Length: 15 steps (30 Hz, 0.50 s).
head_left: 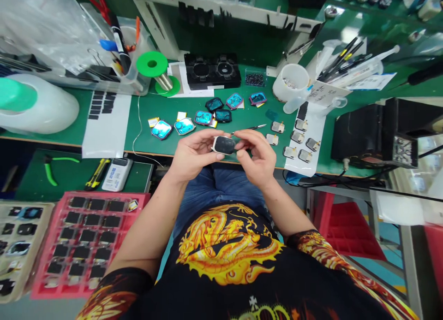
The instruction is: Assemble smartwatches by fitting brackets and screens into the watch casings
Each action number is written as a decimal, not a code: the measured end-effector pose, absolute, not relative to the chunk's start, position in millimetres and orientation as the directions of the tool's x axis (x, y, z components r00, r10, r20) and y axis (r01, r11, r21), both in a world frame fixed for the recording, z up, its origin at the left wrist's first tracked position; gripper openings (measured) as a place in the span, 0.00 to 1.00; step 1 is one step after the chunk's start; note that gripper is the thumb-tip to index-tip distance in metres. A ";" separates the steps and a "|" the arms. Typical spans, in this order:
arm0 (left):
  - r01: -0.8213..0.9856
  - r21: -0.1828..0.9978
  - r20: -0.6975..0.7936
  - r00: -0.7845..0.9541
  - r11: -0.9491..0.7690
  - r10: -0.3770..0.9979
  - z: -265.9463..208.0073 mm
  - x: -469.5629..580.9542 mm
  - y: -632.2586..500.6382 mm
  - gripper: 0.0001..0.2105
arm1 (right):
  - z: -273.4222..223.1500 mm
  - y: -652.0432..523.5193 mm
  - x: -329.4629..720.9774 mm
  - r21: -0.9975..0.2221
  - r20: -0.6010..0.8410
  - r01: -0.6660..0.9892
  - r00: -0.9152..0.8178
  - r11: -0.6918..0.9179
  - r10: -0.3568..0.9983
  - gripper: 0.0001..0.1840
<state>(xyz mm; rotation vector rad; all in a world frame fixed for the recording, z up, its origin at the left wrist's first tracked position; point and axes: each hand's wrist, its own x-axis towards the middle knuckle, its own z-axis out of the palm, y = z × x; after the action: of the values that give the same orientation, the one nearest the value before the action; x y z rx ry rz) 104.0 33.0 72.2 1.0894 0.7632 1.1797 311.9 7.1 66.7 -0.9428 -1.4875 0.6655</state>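
My left hand (194,156) and my right hand (256,156) meet over my lap at the bench's front edge, both gripping a small black smartwatch case (224,145) held between the fingertips. My right hand also holds thin metal tweezers (251,128) that point up and right over the green mat. Just beyond my hands lie several watch cases with blue film (184,125) in a loose row. To the right, several small silver modules (298,140) rest on a white sheet.
A red tray (51,264) of dark parts sits low left, beside a beige tray (7,264). Green pliers (51,168), a yellow knife (97,173), a black fixture (212,71), a white cup (290,82), a green tape reel (152,64) and a black box (360,131) are also present.
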 end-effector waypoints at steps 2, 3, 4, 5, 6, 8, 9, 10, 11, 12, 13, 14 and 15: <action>-0.337 0.941 0.070 0.266 0.025 0.961 72.5 102.5 34.2 0.27 | 65.3 8.9 311.1 -0.900 0.430 0.117 0.081 0.420 0.899 0.19; -0.340 0.940 0.075 0.273 0.023 0.959 72.5 101.8 34.6 0.27 | 65.1 10.0 310.7 -0.918 0.393 0.092 0.083 0.385 0.916 0.19; -0.343 0.939 0.081 0.279 0.021 0.957 72.3 101.3 34.8 0.27 | 65.5 10.9 310.4 -0.929 0.367 0.068 0.066 0.363 0.928 0.19; -0.345 0.938 0.089 0.286 0.016 0.954 72.1 100.9 34.9 0.27 | 66.3 11.6 310.3 -0.936 0.352 0.046 0.039 0.350 0.935 0.18; -0.346 0.938 0.096 0.296 0.013 0.950 71.8 100.6 35.0 0.27 | 67.6 12.2 310.2 -0.939 0.342 0.026 0.011 0.342 0.939 0.17; -0.349 0.937 0.115 0.322 0.005 0.940 71.0 100.6 35.6 0.27 | 70.9 12.8 310.2 -0.948 0.319 -0.014 -0.026 0.319 0.947 0.18; -0.355 0.935 0.133 0.334 -0.006 0.933 70.5 100.7 36.3 0.27 | 72.6 12.8 310.2 -0.955 0.296 -0.031 -0.034 0.295 0.955 0.19; -0.363 0.932 0.156 0.345 -0.022 0.925 69.9 101.0 37.3 0.27 | 74.3 12.8 310.1 -0.964 0.265 -0.045 -0.039 0.263 0.964 0.20; -0.371 0.928 0.185 0.352 -0.045 0.918 69.3 101.4 38.5 0.27 | 75.9 12.8 309.9 -0.972 0.230 -0.056 -0.039 0.228 0.972 0.22; -0.377 0.923 0.218 0.350 -0.076 0.911 68.5 101.8 39.9 0.27 | 77.5 12.9 309.7 -0.979 0.196 -0.067 -0.038 0.193 0.980 0.23; -0.377 0.919 0.252 0.338 -0.115 0.907 67.6 102.3 41.2 0.27 | 78.9 13.1 309.6 -0.983 0.166 -0.079 -0.035 0.163 0.985 0.25; -0.371 0.916 0.282 0.319 -0.155 0.905 66.8 102.9 42.4 0.27 | 80.3 13.4 309.5 -0.986 0.142 -0.093 -0.032 0.139 0.989 0.26; -0.360 0.914 0.305 0.296 -0.190 0.905 66.0 103.7 43.1 0.28 | 81.5 13.9 309.6 -0.987 0.124 -0.110 -0.029 0.120 0.992 0.26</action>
<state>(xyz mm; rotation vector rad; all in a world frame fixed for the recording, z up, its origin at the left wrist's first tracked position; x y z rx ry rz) 103.7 43.1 66.0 1.2859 0.5766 1.2574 309.6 13.9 81.5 -1.0235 -1.2105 1.1937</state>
